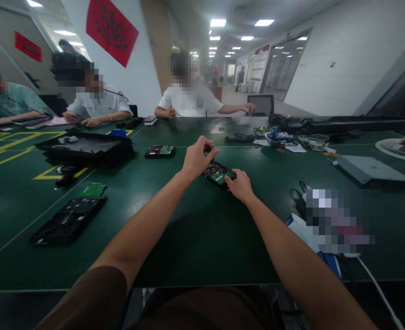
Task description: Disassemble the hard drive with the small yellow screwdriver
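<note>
On the green table in front of me lies a black plastic casing with a green circuit board (pixel 219 178) in it. My right hand (pixel 240 184) grips its near right edge, thumb on top and fingers at the side. Above the far left part of the casing, my left hand (pixel 199 156) is closed in a pinch on a small black-and-yellow tool (pixel 212 147), like a short screwdriver. Its lower end is hidden by the fingers. A similar casing with a board (pixel 160 151) sits farther left. Nearer me on the left are another black casing (pixel 69 219) and a loose green circuit board (pixel 92 189).
A large black tray-like housing (pixel 88 145) stands at the left. Cables (pixel 278 137) and a grey metal box (pixel 374 168) lie to the right. A blurred item (pixel 336 220) with a white cord is near my right forearm. Several people sit across the table (pixel 202 247).
</note>
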`<state>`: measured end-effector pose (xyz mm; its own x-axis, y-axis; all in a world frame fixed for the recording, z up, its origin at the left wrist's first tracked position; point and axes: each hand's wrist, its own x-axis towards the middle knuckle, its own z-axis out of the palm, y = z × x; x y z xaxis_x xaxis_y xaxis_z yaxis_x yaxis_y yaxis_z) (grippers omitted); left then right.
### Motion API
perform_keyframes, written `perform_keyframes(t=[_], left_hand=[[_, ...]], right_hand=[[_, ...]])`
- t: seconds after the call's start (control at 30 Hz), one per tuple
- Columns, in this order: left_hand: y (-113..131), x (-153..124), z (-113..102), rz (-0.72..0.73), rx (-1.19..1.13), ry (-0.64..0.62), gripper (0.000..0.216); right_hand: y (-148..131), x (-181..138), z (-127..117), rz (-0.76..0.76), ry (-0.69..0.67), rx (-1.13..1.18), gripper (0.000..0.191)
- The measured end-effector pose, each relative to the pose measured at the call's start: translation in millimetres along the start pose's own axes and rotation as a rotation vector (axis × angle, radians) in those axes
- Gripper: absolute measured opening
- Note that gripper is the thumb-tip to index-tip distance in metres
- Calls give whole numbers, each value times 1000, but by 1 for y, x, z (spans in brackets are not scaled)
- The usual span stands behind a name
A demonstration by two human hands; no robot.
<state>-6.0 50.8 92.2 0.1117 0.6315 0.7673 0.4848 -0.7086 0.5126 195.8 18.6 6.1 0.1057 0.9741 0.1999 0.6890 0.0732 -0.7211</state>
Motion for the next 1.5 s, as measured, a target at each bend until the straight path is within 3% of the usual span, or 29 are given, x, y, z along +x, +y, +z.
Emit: perform_keyframes(t=[0.23,0.53,0.67,0.93,1.07,1.23,1.37,1.5], left_hand=[[5,-2,3,-24,-56,79,35],[4,2,-4,44,6,33,19],[1,0,-1,31,16,3,22],[4,-3,2,-10,-34,62,30],[3,0,-3,27,50,21,21],[2,1,-5,49,166,-5,27],[0,-1,-2,23,121,-26,27],[-3,-2,1,-35,60,28,33]], right_hand=[[1,0,0,2,2,-3,52],[3,2,2,-10,-12,16,55],[3,1,2,-1,-9,12,54],[3,2,3,-22,12,-12,50],[4,2,3,-24,14,-5,49],[4,2,3,-20,6,-23,49],[2,2,2,-1,-5,0,52],[2,1,1,-1,-14,2,52]])
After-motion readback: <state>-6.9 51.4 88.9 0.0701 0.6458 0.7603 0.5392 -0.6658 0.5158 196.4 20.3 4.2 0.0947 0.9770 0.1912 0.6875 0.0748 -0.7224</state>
